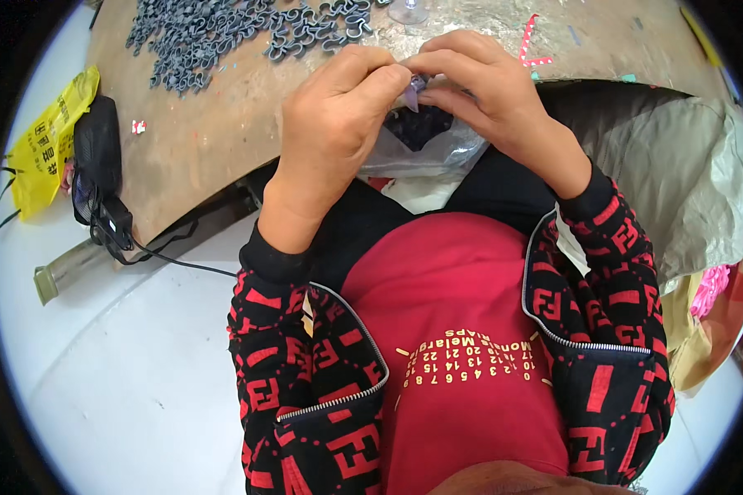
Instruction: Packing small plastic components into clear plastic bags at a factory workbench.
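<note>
Close together at the table's front edge, my two hands pinch a small greyish-purple piece (414, 89) with a thin pointed end hanging down; its exact kind is too small to tell. The thumb and forefinger of my left hand (332, 124) close on one side of it. On the other side, the fingertips of my right hand (495, 92) grip it. Just beneath, in my lap, lies a clear plastic bag (462, 148) with dark pieces (421, 125) in it. Beyond my left hand, many dark grey curved, clip-like pieces (322, 29) are spread on the table.
The worn wooden table (215, 124) curves around in front of me. A clear round-based object (408, 11) and a red dotted strip (530, 41) lie on it. At left hang a yellow bag (54, 148) and a black mesh pouch with a cable (99, 157). Grey sheeting (677, 181) drapes at right.
</note>
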Demonstrator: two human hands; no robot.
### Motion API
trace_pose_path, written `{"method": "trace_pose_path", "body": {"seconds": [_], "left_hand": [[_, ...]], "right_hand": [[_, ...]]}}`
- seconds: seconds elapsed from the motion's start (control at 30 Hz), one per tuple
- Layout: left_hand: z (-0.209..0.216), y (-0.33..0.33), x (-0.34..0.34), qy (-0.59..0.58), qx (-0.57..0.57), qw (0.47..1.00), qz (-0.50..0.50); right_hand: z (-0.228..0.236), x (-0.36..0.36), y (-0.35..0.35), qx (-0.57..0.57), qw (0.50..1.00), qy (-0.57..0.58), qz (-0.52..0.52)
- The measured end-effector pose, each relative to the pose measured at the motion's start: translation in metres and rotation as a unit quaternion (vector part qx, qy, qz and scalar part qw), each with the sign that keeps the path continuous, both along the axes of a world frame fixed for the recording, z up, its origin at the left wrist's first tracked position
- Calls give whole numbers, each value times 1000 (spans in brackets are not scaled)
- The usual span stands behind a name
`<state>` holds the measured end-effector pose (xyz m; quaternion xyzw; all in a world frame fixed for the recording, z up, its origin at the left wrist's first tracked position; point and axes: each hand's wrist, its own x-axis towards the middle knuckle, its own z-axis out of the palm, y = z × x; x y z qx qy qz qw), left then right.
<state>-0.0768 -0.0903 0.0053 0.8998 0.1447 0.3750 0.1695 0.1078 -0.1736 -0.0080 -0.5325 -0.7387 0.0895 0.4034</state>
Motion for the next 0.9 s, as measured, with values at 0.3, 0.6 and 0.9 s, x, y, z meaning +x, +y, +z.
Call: {"method": "trace_pose_path", "body": {"seconds": [0.3,0.6,0.9], "left_hand": [[-20,-5,4,0,-213,977,-29],[-32,-10,18,-25,-212,977,23],[-38,-20,25,-37,-150,985,82]], "right_hand": [[-25,4,11,6,999,-36,-26],[-17,17,10,-60,998,14,24],[-20,11,5,-28,999,-5,-17]]}}
